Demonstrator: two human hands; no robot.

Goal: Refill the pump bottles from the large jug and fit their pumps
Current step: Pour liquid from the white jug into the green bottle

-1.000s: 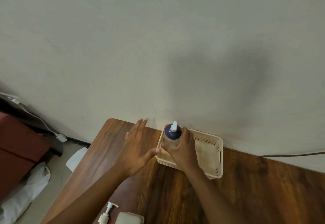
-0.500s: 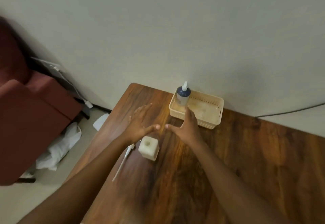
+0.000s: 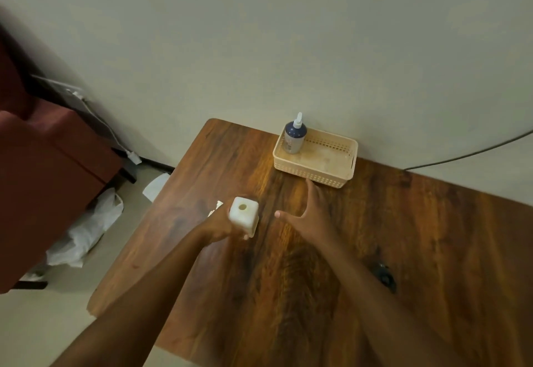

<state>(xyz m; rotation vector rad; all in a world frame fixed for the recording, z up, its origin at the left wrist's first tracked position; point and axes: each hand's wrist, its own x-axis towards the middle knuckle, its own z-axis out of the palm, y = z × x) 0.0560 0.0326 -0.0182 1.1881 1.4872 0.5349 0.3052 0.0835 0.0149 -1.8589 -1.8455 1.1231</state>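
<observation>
So the dark brown wood-grain surface point(image 3: 389, 237) takes up most of the view. At its far edge against the wall sits a cream perforated plastic basket point(image 3: 314, 176), with a finished dark blue pump bottle with a white pump point(image 3: 294, 136) standing in its left corner. Nearer the middle-left, the left hand point(image 3: 222, 225) has its grip wrapped round a square off-white plastic bottle with an open round neck point(image 3: 243, 215), no pump on it yet. The right hand point(image 3: 314, 216) hovers beside it, fingers spread, holding nothing. A bit of white pump point(image 3: 215, 209) pokes out behind the left hand.

I'd guess that square bottle is light, stiff and a bit slick, so grabbing it low round the flat sides makes sense.

Half a second ago the left hand was open above that bottle; now it's got hold, and the right hand has pulled back from the basket.
</observation>
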